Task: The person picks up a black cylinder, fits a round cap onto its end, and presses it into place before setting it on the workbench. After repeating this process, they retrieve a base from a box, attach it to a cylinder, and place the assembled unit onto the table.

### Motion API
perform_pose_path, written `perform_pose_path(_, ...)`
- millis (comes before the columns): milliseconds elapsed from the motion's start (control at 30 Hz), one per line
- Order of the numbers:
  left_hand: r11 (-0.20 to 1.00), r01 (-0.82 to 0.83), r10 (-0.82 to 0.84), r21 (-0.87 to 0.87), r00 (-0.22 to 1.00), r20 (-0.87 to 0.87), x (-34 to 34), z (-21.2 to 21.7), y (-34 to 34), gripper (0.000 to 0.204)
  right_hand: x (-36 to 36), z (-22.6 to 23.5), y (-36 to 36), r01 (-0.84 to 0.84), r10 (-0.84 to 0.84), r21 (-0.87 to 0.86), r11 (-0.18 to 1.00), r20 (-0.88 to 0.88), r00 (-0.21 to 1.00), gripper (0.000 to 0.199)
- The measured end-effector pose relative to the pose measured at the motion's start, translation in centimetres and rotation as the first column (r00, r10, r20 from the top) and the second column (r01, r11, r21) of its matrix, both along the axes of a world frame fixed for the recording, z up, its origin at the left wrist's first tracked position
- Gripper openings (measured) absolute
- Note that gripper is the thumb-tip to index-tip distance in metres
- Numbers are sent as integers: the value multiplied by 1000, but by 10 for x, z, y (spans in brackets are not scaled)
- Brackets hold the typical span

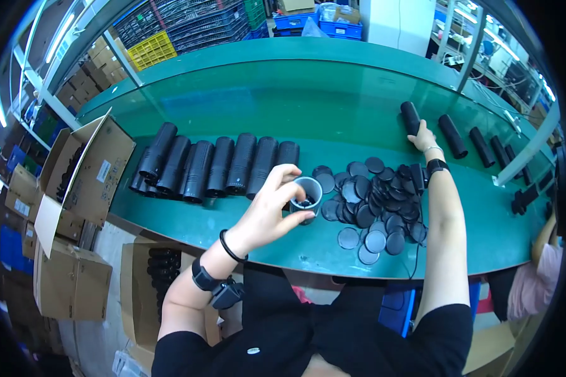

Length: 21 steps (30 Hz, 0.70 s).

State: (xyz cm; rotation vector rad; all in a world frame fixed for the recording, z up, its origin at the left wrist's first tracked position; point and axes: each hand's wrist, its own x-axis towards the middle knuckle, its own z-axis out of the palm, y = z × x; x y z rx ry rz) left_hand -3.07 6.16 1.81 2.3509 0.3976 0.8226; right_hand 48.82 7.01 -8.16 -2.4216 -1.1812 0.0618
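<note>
My left hand [271, 204] grips a short black open-topped tube [306, 196] and holds it just above the green table [308, 107], its mouth facing me. Just to its right spreads a heap of several flat black round caps [374, 201]. My right hand [422, 137] reaches far across the table and closes on the lower end of a black capped tube [410, 117] lying on the belt. A row of several black ribbed tubes [214, 164] lies on its side to the left of my left hand.
Three more black tubes [478, 141] lie in a line to the right of my right hand. An open cardboard box [85, 166] stands at the table's left end, another box of tubes [160, 270] sits under the table. A second person's arm [541, 248] shows at far right.
</note>
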Motion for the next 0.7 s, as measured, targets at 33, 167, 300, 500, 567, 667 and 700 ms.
perform_pose_path(33,999,-41,42,-32,998,49,-4,0,-4,39,-25,14,6,27,-22,-18,999,243,970,63)
perform_pose_path(167,976,-66,91,-210,990,111,-6,-12,-2,71,-130,42,33,-421,380,-2,907,438,815,31)
perform_pose_path(300,859,113,20,-499,967,253,-2,-42,8,72,-245,19,49,-786,795,-122,606,59,604,25)
perform_pose_path(500,786,84,120,-613,951,285,-1,-45,-7,63,-259,-17,55,-617,631,-151,772,288,720,14)
perform_pose_path(567,757,115,119,-643,944,309,-6,-41,-10,67,-255,-17,54,-665,671,-127,736,270,690,10)
perform_pose_path(667,756,131,101,-641,944,313,-9,-43,-9,68,-253,-15,46,-700,702,-109,706,240,671,9)
perform_pose_path(700,762,126,88,-635,952,294,-8,-45,-9,67,-253,-12,43,-711,716,-117,694,224,661,9)
